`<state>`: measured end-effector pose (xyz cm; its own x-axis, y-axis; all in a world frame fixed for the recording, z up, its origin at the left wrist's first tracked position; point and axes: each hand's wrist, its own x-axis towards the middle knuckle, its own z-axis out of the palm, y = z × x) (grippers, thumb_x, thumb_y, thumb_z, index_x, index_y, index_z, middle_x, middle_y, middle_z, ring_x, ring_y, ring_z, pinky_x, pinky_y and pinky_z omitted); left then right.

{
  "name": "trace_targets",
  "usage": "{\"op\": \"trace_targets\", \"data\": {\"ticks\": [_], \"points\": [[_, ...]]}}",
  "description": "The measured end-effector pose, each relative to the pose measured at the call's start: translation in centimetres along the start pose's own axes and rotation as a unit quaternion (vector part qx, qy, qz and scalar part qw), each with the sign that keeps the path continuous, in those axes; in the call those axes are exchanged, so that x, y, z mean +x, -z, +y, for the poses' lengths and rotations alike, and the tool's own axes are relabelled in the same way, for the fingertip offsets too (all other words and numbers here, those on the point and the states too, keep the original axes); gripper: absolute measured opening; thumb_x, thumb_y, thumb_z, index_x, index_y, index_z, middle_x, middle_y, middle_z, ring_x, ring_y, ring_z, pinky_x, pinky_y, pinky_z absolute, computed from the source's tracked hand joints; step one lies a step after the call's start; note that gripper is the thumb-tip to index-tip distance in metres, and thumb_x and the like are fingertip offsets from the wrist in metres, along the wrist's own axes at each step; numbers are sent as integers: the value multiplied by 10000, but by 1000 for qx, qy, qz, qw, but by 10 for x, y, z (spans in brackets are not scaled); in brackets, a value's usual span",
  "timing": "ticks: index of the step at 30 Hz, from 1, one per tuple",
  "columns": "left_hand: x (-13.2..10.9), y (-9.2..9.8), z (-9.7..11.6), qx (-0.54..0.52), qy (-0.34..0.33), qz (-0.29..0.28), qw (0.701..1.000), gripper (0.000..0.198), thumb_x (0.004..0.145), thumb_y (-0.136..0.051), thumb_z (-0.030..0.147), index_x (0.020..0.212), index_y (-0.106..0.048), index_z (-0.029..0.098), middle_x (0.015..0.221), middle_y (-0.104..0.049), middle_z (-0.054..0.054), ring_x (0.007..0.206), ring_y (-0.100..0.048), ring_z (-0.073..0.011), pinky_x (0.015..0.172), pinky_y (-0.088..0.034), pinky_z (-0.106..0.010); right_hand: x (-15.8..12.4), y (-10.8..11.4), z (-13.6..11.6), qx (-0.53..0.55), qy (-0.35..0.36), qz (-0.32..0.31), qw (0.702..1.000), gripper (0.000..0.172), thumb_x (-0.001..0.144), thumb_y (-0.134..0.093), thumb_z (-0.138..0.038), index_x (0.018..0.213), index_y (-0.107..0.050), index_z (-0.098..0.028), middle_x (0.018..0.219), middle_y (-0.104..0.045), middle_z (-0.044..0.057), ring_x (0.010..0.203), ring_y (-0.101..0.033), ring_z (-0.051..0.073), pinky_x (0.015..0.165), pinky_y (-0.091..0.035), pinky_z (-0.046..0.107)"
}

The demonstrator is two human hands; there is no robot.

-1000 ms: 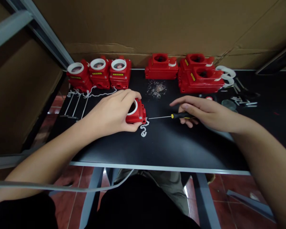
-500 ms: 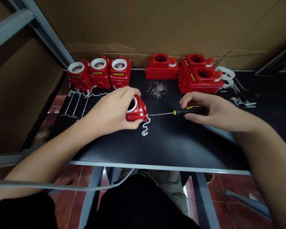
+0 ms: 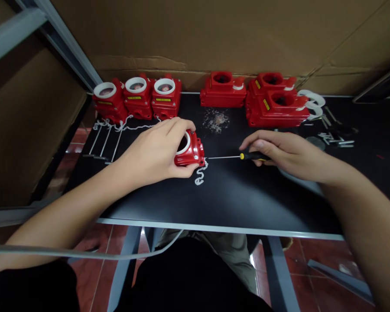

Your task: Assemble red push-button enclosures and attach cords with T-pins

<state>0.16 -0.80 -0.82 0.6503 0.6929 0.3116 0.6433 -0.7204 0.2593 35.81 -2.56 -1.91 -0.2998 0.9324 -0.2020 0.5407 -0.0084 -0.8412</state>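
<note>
My left hand (image 3: 162,149) is wrapped over a red housing (image 3: 194,151) with a white ring round its opening, pressing it to the black tabletop. From the housing's right corner a small silver chain (image 3: 199,174) trails onto the table. My right hand (image 3: 279,151) grips a screwdriver (image 3: 251,156) by its black and yellow handle. The shaft lies level and points left, its tip at the housing's right corner by the chain; whether it sits in a screw is too small to tell. The far side of the housing is hidden by my left hand.
Red housings with white rings (image 3: 165,93) stand at the back left, their chains tied to thin metal rods (image 3: 105,142). More red housings without rings (image 3: 222,93) stand at the back right, beside white rings (image 3: 315,100) and loose metal parts (image 3: 336,139). Shavings (image 3: 216,120) lie mid-table.
My right fingers have turned round the screwdriver handle, the thumb now on top. The tip stays at the same corner of the housing. My left hand keeps its hold.
</note>
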Motion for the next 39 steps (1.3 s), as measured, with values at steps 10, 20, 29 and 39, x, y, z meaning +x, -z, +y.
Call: {"op": "trace_targets", "data": {"ticks": [10, 20, 29, 39], "points": [[2, 2, -1, 1, 40, -18, 999, 651, 925, -901, 453, 1471, -668, 187, 1400, -806, -154, 1257, -811, -361, 1100, -644, -460, -4, 12, 0, -62, 110, 34, 991, 356, 894, -907, -520, 1067, -697, -292, 1103, -730, 75, 1027, -711, 290, 893, -655, 444], [2, 1, -2, 3, 31, -19, 999, 616, 917, -895, 406, 1452, -692, 179, 1378, -824, -152, 1218, -823, -347, 1087, -647, -451, -2, 10, -4, 57, 59, 39, 996, 507, 873, -1011, -604, 1177, -799, -258, 1027, -849, 79, 833, -797, 237, 770, -705, 421], [2, 0, -1, 3, 15, -21, 1000, 569, 912, -876, 411, 1412, -701, 203, 1352, -836, -135, 1232, -822, -354, 1063, -646, -451, -3, 2, -4, -30, 33, 36, 998, 780, 1039, -566, -996, 1082, -775, -246, 676, -595, 1, 539, -536, 154, 515, -416, 337], [4, 5, -6, 17, -32, -62, 997, 497, 1017, -825, 423, 1458, -716, 221, 1462, -770, -143, 1258, -797, -338, 1019, -648, -442, -11, 20, -6, -74, 34, -61, 995, 525, 988, -833, -744, 1233, -717, -295, 830, -745, 23, 667, -663, 228, 601, -517, 380]]}}
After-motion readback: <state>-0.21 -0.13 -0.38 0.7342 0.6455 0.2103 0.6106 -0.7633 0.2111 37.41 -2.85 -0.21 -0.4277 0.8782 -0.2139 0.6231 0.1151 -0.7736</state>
